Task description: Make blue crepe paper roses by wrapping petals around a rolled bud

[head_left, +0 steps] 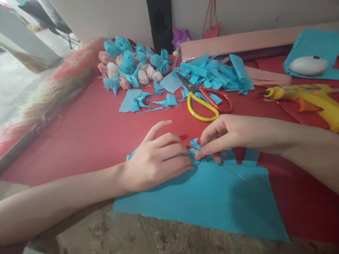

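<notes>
My right hand (215, 139) pinches a thin wire stem (234, 173) with a small twisted blue paper bud (195, 143) at its upper end. The wire slants down to the right over a large sheet of blue crepe paper (212, 199). My left hand (159, 158) rests palm down on that sheet. Its fingers bend round the far edge of the paper, close to the bud, and the little finger is lifted. The left thumb is hidden beneath the hand. Scissors (202, 106) with one yellow and one red handle lie just beyond my hands.
Blue and pink paper roses (127, 60) are heaped at the back. Blue paper scraps (212, 76) lie behind the scissors. A yellow glue gun (304, 97) is at the right. Behind it, a white oval object (308, 65) rests on folded blue paper (312, 40). The tabletop (92, 141) is red.
</notes>
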A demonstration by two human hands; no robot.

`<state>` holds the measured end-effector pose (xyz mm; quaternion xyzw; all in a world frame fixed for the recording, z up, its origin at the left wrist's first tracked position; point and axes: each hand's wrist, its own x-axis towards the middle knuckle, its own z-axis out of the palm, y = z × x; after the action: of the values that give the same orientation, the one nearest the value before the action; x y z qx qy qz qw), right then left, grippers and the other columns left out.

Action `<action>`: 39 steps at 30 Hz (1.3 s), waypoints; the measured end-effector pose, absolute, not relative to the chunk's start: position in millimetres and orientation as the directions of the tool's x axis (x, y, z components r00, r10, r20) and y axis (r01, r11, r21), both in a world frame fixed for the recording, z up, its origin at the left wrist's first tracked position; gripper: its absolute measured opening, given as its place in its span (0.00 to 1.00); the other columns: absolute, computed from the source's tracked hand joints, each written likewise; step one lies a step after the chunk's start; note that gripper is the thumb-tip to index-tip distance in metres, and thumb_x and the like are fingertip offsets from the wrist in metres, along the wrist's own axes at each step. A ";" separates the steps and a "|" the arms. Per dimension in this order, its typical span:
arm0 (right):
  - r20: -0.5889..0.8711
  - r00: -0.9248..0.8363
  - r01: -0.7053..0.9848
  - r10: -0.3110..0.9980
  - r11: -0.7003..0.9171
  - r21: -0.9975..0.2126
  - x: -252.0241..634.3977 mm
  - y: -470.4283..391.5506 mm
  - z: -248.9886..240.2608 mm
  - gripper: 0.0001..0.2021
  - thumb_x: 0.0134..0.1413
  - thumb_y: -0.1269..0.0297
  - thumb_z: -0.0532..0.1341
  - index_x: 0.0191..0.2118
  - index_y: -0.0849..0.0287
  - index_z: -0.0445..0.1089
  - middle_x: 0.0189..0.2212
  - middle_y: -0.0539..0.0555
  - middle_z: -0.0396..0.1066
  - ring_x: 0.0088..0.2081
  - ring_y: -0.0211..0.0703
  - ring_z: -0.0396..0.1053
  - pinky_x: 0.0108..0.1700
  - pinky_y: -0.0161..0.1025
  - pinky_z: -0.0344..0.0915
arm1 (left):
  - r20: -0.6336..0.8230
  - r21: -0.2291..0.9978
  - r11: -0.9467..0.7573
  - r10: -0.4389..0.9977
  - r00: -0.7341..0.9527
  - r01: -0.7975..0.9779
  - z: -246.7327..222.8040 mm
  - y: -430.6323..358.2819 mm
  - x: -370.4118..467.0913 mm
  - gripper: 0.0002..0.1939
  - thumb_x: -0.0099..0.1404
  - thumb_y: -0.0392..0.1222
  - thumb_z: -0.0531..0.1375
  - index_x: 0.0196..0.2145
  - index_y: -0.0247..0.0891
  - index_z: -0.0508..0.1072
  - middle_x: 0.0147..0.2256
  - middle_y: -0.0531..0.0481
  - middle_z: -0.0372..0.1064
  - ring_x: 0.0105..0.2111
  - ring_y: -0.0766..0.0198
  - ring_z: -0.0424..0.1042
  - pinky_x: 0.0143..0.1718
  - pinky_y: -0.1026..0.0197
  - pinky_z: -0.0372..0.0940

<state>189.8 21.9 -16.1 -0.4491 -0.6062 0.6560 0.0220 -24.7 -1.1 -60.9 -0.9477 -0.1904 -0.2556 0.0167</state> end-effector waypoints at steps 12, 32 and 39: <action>-0.587 -0.573 0.539 0.572 -0.277 -0.795 189.7 20.0 -13.8 0.08 0.49 0.61 0.65 0.23 0.57 0.74 0.19 0.45 0.69 0.25 0.33 0.65 0.26 0.31 0.56 | 0.486 0.060 -0.933 0.339 0.806 0.356 -60.7 -0.5 -26.0 0.03 0.64 0.38 0.59 0.32 0.40 0.71 0.31 0.57 0.75 0.35 0.66 0.69 0.56 0.50 0.56; -0.591 -0.577 0.540 0.563 -0.281 -0.794 189.7 21.5 -15.2 0.05 0.46 0.67 0.64 0.22 0.57 0.73 0.19 0.44 0.68 0.26 0.32 0.65 0.28 0.29 0.57 | 0.540 -0.014 -0.946 0.265 0.799 0.324 -62.7 -1.2 -27.5 0.07 0.58 0.34 0.64 0.34 0.44 0.74 0.28 0.58 0.74 0.32 0.65 0.65 0.54 0.49 0.59; -0.573 -0.587 0.534 0.573 -0.258 -0.805 190.1 21.9 -16.4 0.05 0.46 0.68 0.64 0.23 0.55 0.73 0.20 0.45 0.69 0.27 0.34 0.66 0.30 0.31 0.59 | 0.540 0.007 -0.945 0.278 0.794 0.326 -62.9 -1.2 -27.4 0.06 0.60 0.33 0.63 0.35 0.40 0.74 0.29 0.56 0.74 0.33 0.65 0.66 0.54 0.50 0.59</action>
<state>190.1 21.9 -16.4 -0.4544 -0.6089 0.6501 0.0147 -27.4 -1.2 -62.9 -0.9462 -0.1595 -0.2782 0.0431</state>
